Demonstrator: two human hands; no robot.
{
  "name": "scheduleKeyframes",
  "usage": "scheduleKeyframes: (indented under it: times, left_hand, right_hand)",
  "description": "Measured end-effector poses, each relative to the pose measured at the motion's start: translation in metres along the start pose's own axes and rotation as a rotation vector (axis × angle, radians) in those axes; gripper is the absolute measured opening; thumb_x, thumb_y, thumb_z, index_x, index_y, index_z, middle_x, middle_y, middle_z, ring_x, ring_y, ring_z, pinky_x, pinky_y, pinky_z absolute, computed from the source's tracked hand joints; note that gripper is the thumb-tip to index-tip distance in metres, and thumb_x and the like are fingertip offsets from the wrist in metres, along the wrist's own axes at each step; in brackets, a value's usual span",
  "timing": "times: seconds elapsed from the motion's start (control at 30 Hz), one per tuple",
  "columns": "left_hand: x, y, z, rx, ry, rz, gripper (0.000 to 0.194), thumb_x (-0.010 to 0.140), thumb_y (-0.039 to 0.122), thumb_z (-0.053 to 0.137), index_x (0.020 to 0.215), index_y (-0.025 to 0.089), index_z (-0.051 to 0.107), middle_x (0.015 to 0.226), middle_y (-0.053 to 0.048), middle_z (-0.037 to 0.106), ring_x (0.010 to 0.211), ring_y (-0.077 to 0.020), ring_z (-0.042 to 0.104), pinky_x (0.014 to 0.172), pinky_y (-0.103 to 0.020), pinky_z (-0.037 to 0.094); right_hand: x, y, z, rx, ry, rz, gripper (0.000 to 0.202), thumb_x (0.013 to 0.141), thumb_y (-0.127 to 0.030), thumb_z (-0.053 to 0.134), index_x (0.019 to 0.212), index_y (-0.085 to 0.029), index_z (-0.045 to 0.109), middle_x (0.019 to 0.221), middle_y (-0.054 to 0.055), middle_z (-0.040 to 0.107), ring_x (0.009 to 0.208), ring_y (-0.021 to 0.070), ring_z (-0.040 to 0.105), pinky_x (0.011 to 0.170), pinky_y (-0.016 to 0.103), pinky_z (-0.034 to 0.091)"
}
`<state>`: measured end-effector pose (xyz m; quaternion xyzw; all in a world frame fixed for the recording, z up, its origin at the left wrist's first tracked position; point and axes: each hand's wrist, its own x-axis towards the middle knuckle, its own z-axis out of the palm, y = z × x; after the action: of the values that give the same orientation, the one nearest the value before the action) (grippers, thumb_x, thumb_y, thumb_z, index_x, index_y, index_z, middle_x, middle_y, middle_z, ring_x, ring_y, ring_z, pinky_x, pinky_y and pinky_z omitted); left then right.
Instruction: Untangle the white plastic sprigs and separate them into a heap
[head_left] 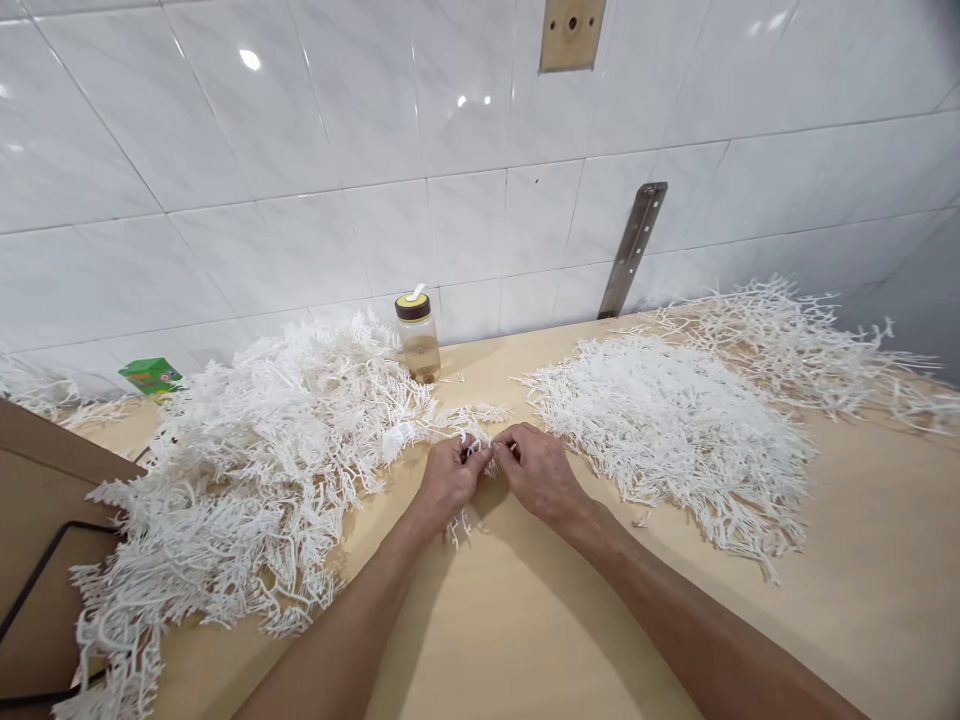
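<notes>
As the left hand (450,472) and right hand (538,468) pinch a thin, white, branching sprig (486,438) between them over the pale wooden surface (517,630), the flat white pile (667,420) rightward looks finished, while the tall, tangled white heap (277,440) leftward apparently awaits handling.

On the counter (540,630), the branch heap (277,450) lay at nine o'clock from your left hand (448,475), the bottle (421,350) at twelve; the branch pile (667,420) lay at three from your right hand (544,472).
</notes>
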<state>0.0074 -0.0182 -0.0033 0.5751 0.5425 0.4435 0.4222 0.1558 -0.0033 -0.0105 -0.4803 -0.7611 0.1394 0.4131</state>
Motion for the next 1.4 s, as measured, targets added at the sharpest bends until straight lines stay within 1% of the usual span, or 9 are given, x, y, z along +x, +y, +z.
scheduleKeyframes:
  times: [0.13, 0.23, 0.33, 0.47, 0.7, 0.83, 0.97, 1.17, 1.4]
  left_hand:
    - [-0.001, 0.005, -0.006, -0.278, 0.003, -0.069, 0.037, 0.065, 0.044, 0.077, 0.066, 0.016, 0.053, 0.056, 0.006, 0.04, 0.052, -0.0076, 0.032, 0.051, -0.022, 0.026]
    - [-0.002, 0.005, -0.007, -0.357, -0.035, -0.089, 0.039, 0.065, 0.047, 0.078, 0.067, 0.016, 0.054, 0.056, 0.006, 0.042, 0.052, -0.0076, 0.034, 0.052, -0.021, 0.028]
    - [0.0, 0.002, -0.007, -0.283, -0.042, -0.034, 0.038, 0.069, 0.048, 0.074, 0.065, 0.016, 0.054, 0.058, 0.004, 0.045, 0.056, -0.0089, 0.037, 0.053, -0.022, 0.03]
    - [0.001, 0.001, -0.006, -0.063, 0.002, 0.067, 0.034, 0.075, 0.045, 0.066, 0.062, 0.015, 0.054, 0.057, 0.004, 0.043, 0.057, -0.0097, 0.037, 0.054, -0.023, 0.028]
    - [-0.004, 0.002, -0.003, -0.19, -0.019, -0.016, 0.038, 0.07, 0.05, 0.07, 0.069, 0.015, 0.057, 0.054, 0.006, 0.039, 0.05, -0.0067, 0.031, 0.048, -0.021, 0.024]
    - [-0.001, 0.003, -0.004, -0.399, -0.011, -0.16, 0.047, 0.064, 0.053, 0.076, 0.063, 0.018, 0.045, 0.048, 0.009, 0.033, 0.041, -0.0035, 0.022, 0.04, -0.02, 0.015]
    - [-0.002, 0.007, -0.004, -0.392, -0.004, -0.15, 0.047, 0.066, 0.051, 0.076, 0.059, 0.018, 0.044, 0.047, 0.008, 0.038, 0.039, -0.0032, 0.027, 0.039, -0.02, 0.017]
    - [-0.003, 0.007, 0.0, -0.344, 0.045, -0.148, 0.047, 0.066, 0.054, 0.075, 0.061, 0.017, 0.048, 0.045, 0.009, 0.036, 0.039, -0.0037, 0.027, 0.04, -0.02, 0.019]
    - [0.0, -0.006, 0.003, -0.256, 0.052, -0.105, 0.048, 0.068, 0.055, 0.073, 0.059, 0.018, 0.044, 0.049, 0.009, 0.032, 0.044, -0.0046, 0.026, 0.043, -0.021, 0.02]
  right_hand:
    - [0.004, -0.01, 0.009, 0.134, 0.059, 0.188, 0.012, 0.085, -0.023, 0.053, 0.079, -0.018, 0.062, 0.068, 0.002, 0.065, 0.059, 0.0153, 0.057, 0.058, 0.027, 0.045]
    - [0.003, -0.013, 0.011, 0.094, 0.137, 0.076, 0.013, 0.085, -0.022, 0.05, 0.076, -0.018, 0.059, 0.07, 0.004, 0.062, 0.062, 0.0157, 0.056, 0.059, 0.027, 0.045]
    - [0.001, -0.013, 0.011, -0.025, 0.176, -0.121, 0.016, 0.086, -0.019, 0.045, 0.073, -0.019, 0.055, 0.076, 0.006, 0.06, 0.066, 0.0165, 0.054, 0.06, 0.028, 0.044]
    - [0.002, -0.01, 0.008, 0.02, 0.163, -0.002, 0.014, 0.085, -0.02, 0.049, 0.072, -0.019, 0.054, 0.069, 0.003, 0.057, 0.059, 0.0144, 0.052, 0.056, 0.026, 0.042]
    - [0.017, 0.03, -0.028, -0.247, 0.355, -0.011, 0.013, 0.079, -0.011, 0.047, 0.071, -0.021, 0.051, 0.072, 0.005, 0.055, 0.066, 0.0177, 0.05, 0.061, 0.029, 0.041]
    - [0.02, 0.044, -0.052, -0.356, 0.399, 0.119, 0.02, 0.078, -0.01, 0.047, 0.092, -0.015, 0.06, 0.099, 0.014, 0.062, 0.071, 0.0197, 0.057, 0.064, 0.032, 0.042]
    - [0.015, 0.022, -0.054, -0.218, 0.323, 0.097, 0.022, 0.085, -0.02, 0.05, 0.099, -0.014, 0.065, 0.104, 0.015, 0.065, 0.067, 0.018, 0.06, 0.068, 0.033, 0.047]
    - [0.004, -0.014, -0.026, 0.134, -0.124, 0.131, 0.021, 0.086, -0.035, 0.057, 0.086, -0.021, 0.072, 0.077, 0.002, 0.073, 0.061, 0.0149, 0.062, 0.062, 0.027, 0.048]
    - [0.002, -0.012, -0.025, 0.139, -0.147, 0.235, 0.02, 0.083, -0.032, 0.056, 0.079, -0.022, 0.073, 0.063, -0.001, 0.07, 0.054, 0.0154, 0.061, 0.057, 0.027, 0.046]
